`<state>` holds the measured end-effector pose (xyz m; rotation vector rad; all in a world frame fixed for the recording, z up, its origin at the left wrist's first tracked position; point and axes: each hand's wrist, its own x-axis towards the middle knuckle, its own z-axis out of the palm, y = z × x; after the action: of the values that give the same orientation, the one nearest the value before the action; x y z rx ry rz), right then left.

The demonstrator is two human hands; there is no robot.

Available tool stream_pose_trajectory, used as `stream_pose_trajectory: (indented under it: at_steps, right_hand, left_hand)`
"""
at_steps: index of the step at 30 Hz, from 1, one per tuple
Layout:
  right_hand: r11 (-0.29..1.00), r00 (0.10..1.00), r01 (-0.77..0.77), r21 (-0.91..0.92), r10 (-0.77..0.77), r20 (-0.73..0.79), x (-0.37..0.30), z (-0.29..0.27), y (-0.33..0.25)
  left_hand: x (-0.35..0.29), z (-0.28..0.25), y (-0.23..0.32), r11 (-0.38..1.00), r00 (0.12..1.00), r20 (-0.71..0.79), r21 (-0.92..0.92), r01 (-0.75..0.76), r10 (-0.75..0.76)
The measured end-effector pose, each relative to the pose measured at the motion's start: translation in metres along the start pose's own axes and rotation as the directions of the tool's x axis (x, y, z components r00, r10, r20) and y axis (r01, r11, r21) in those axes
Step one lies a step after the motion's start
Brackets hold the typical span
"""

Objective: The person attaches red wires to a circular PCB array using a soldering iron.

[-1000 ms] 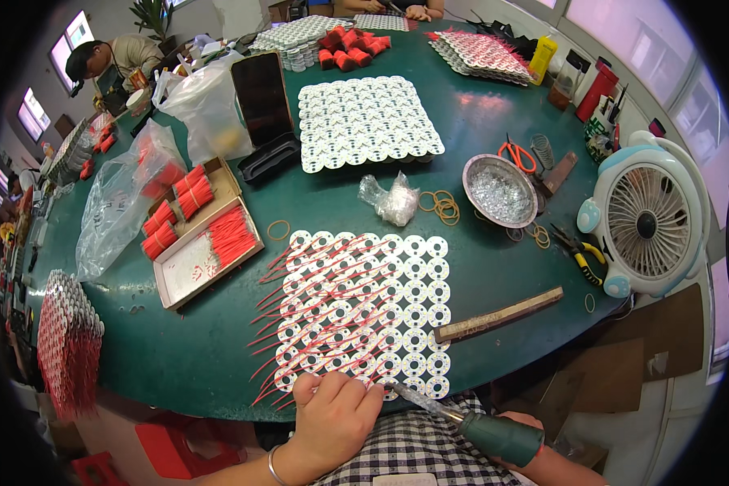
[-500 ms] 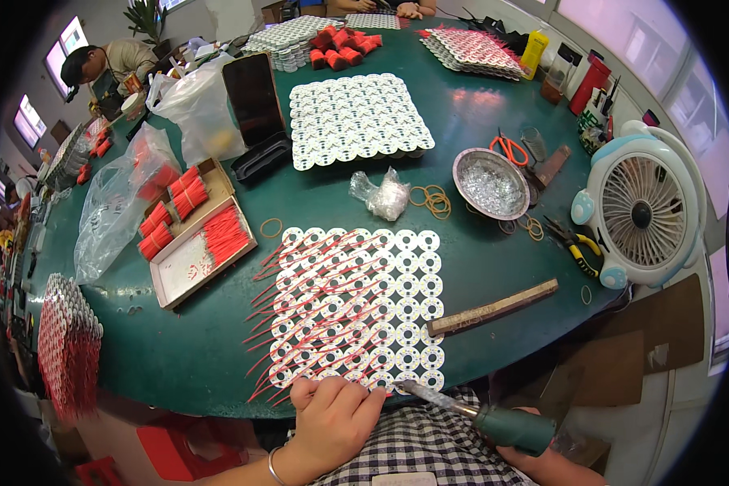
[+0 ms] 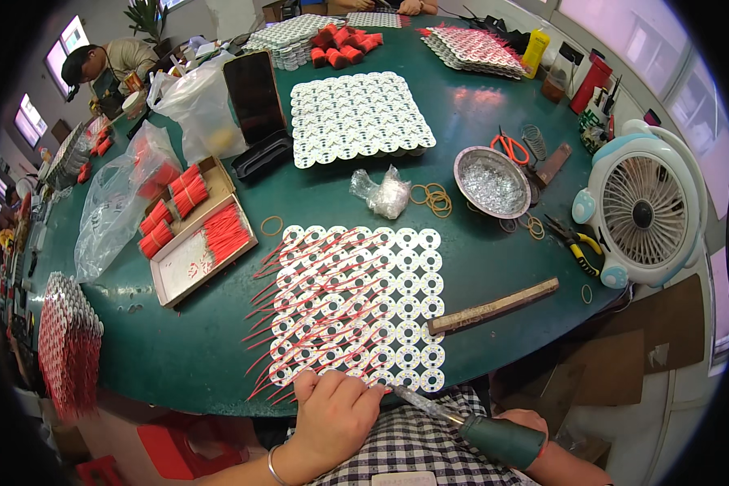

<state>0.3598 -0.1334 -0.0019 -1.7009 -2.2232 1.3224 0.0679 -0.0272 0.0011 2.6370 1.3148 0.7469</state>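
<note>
Head view: my left hand (image 3: pixel 332 417) presses flat, fingers spread narrow, on the near edge of the white disc panel (image 3: pixel 356 304) on the green table (image 3: pixel 202 348). My right hand (image 3: pixel 535 425) grips a soldering iron (image 3: pixel 462 421), its tip at that edge.

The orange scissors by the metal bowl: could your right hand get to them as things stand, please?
Probably not at once: the right hand holds a soldering iron, and the scissors lie far across the table beyond the bowl.
</note>
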Motion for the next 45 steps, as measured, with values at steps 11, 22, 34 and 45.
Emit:
stream_pose_trajectory:
  at_steps: [11,22,34,45]
  right_hand:
    - [0.654,0.850,0.337,0.677,0.098,-0.518,0.002,0.001,-0.014]
    - [0.899,0.804,0.309,0.312,-0.072,-0.590,0.028,-0.013,-0.014]
    - [0.977,0.854,0.209,-0.044,-0.204,-0.478,0.051,-0.037,-0.028]
    - [0.946,0.801,0.216,-0.243,-0.314,-0.510,0.050,-0.036,-0.020]
  left_hand:
    - [0.009,-0.015,0.001,0.994,0.994,0.092,-0.088,0.071,-0.063]
    - [0.049,-0.008,-0.029,0.998,0.994,0.097,-0.044,-0.046,0.050]
    - [0.052,0.003,-0.039,0.995,0.988,0.128,-0.053,-0.079,0.085]
    - [0.050,0.004,-0.037,0.996,0.986,0.143,-0.046,-0.081,0.087]
